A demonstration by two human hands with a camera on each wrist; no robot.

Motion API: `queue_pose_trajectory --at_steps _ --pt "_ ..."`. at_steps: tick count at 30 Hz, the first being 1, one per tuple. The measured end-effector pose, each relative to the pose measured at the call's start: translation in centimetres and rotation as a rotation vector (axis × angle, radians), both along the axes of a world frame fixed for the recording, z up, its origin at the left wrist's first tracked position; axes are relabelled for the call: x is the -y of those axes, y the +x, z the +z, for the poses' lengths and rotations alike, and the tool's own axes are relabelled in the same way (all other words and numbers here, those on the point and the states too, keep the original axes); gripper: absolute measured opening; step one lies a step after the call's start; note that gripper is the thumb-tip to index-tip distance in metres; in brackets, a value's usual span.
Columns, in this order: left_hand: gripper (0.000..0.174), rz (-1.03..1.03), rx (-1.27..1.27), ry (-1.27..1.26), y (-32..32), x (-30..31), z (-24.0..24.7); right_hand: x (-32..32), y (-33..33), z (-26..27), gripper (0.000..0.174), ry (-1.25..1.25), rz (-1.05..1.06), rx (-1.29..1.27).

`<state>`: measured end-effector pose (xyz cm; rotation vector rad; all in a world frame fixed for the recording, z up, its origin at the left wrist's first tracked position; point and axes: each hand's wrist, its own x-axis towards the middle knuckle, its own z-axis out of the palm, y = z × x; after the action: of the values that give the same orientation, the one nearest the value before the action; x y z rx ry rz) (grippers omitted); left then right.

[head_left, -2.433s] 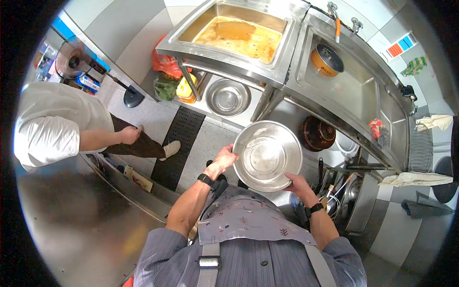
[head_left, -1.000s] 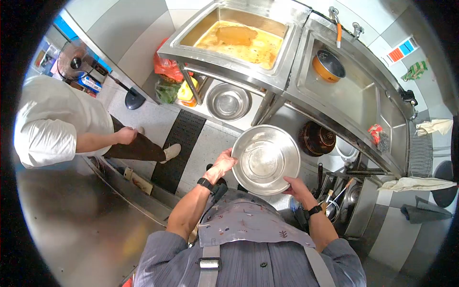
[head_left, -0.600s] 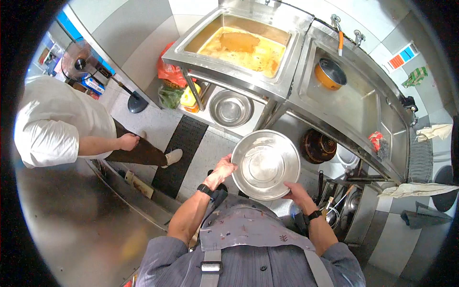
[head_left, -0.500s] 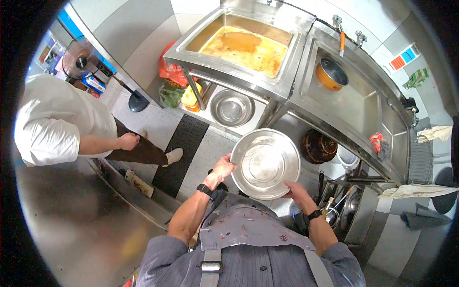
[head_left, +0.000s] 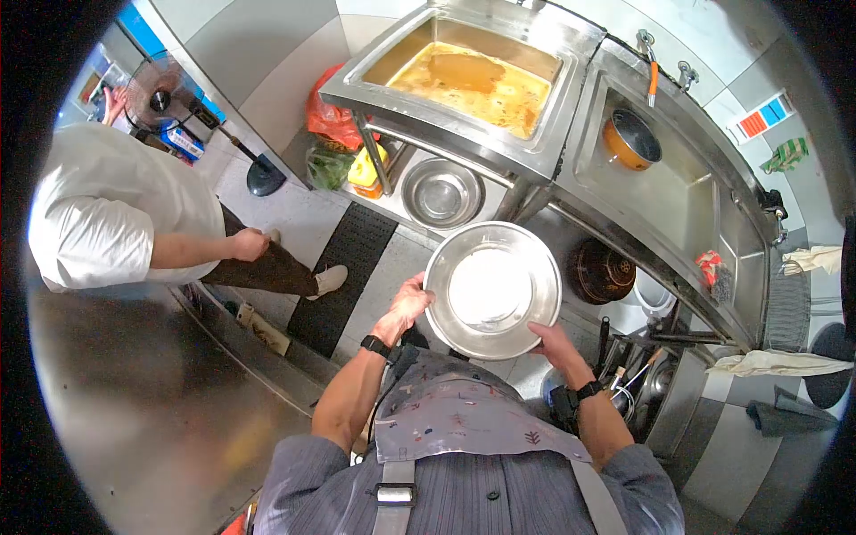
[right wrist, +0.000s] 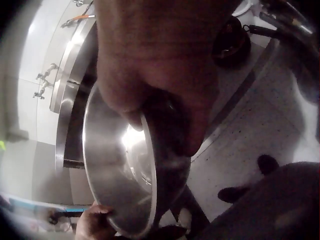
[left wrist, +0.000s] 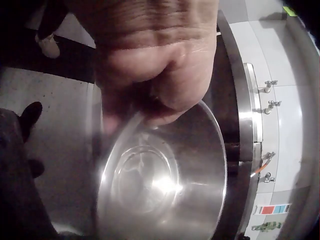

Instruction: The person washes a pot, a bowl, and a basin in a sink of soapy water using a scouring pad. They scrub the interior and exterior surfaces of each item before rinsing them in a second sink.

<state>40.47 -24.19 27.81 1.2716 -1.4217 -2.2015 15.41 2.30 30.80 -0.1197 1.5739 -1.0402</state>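
Big steel bowl is up off everything, held in front of the chest. The left hand is curled on the rim at 9 o'clock and the right hand grips it at 5 o'clock. It looks empty, though glare hides the bottom. It's not down in the sink at 1 o'clock, or anywhere else, yet.
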Motion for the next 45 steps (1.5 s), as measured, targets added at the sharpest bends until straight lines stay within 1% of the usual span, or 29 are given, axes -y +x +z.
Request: queue_pose_trajectory --at_steps 2,5,8,14,16,20,23,24,25,26,28,29,30,31,32,33,35,36,38,39,40,42,43,44,45 --pt "0.053 0.002 -0.001 0.007 0.2 0.0 0.5 0.0 -0.1 -0.4 0.062 -0.002 0.007 0.018" --pt "0.054 -0.018 0.032 -0.026 0.3 -0.1 0.7 0.4 0.2 1.0 0.062 -0.002 0.014 0.022" --pt "0.055 -0.028 0.056 -0.068 0.2 -0.5 1.1 -0.4 -0.3 -1.0 0.063 0.028 0.017 0.035" --pt "0.051 -0.055 0.097 0.008 0.0 -0.9 2.1 -1.1 -0.2 -1.4 0.063 0.034 0.012 0.037" --pt "0.050 -0.075 0.161 0.025 -0.1 -1.0 2.5 -1.3 -0.2 -1.5 0.062 0.043 0.011 0.040" --pt "0.052 -0.081 0.062 -0.034 -0.2 -1.4 -0.2 -1.9 -0.5 -2.1 0.061 0.049 0.011 0.048" --pt "0.054 -0.096 0.047 -0.034 -0.3 -1.4 -0.8 -2.1 -0.4 -1.3 0.061 0.071 -0.006 0.046" --pt "0.056 -0.147 0.110 -0.010 -0.3 -1.3 -0.1 -2.1 -0.3 -0.5 0.061 0.069 -0.007 0.044" --pt "0.059 -0.199 0.173 0.013 -0.3 -1.3 0.6 -2.1 -0.1 0.7 0.055 0.071 -0.038 0.062" --pt "0.059 -0.200 0.172 0.010 -0.3 -1.3 1.3 -2.0 0.0 1.8 0.050 0.074 -0.067 0.080" --pt "0.058 -0.203 0.012 0.069 -0.5 -1.5 2.8 -2.5 -0.6 2.8 0.050 0.047 -0.060 0.069" --pt "0.058 -0.201 0.013 0.066 -0.6 -1.7 3.6 -2.8 -0.9 3.3 0.051 0.022 -0.052 0.060" --pt "0.058 -0.245 -0.024 0.050 -0.8 -1.7 4.6 -3.3 -1.3 3.6 0.051 0.015 -0.050 0.058" --pt "0.059 -0.287 -0.065 0.027 -1.3 -1.4 5.5 -3.8 -1.8 4.0 0.050 -0.027 -0.109 0.021" --pt "0.059 -0.279 -0.070 0.016 -1.6 -1.4 6.3 -4.3 -2.4 4.5 0.050 -0.068 -0.165 -0.017" --pt "0.060 -0.287 -0.169 0.077 -1.9 -1.3 7.0 -4.8 -3.1 5.6 0.048 -0.092 -0.211 -0.017" --pt "0.063 -0.340 -0.331 0.164 -2.4 -1.1 8.7 -5.8 -4.7 8.1 0.047 -0.137 -0.207 -0.061" --pt "0.063 -0.343 -0.335 0.148 -2.8 -0.7 8.7 -5.9 -5.5 9.4 0.046 -0.176 -0.213 -0.105" --pt "0.063 -0.317 -0.410 0.274 -3.6 -0.2 8.3 -6.1 -6.6 11.9 0.044 -0.223 -0.235 -0.116" --pt "0.056 -0.300 -0.331 0.180 -4.1 -0.1 9.1 -6.0 -7.2 13.2 0.043 -0.258 -0.250 -0.124" --pt "0.056 -0.303 -0.337 0.168 -4.6 0.4 9.4 -5.6 -7.8 14.4 0.043 -0.271 -0.251 -0.131" --pt "0.051 -0.456 0.064 -0.563 -5.3 1.5 10.1 -4.5 -8.9 16.7 0.039 -0.270 -0.302 -0.120" --pt "0.045 -0.560 0.238 -0.825 -5.6 2.0 14.1 -3.8 -9.7 17.6 0.038 -0.331 -0.321 -0.112" --pt "0.045 -0.560 0.236 -0.829 -6.0 3.0 14.7 -3.0 -10.6 18.0 0.038 -0.335 -0.322 -0.114" --pt "0.044 -0.550 0.211 -0.963 -6.4 3.9 15.0 -2.0 -11.7 18.5 0.039 -0.349 -0.339 -0.150"
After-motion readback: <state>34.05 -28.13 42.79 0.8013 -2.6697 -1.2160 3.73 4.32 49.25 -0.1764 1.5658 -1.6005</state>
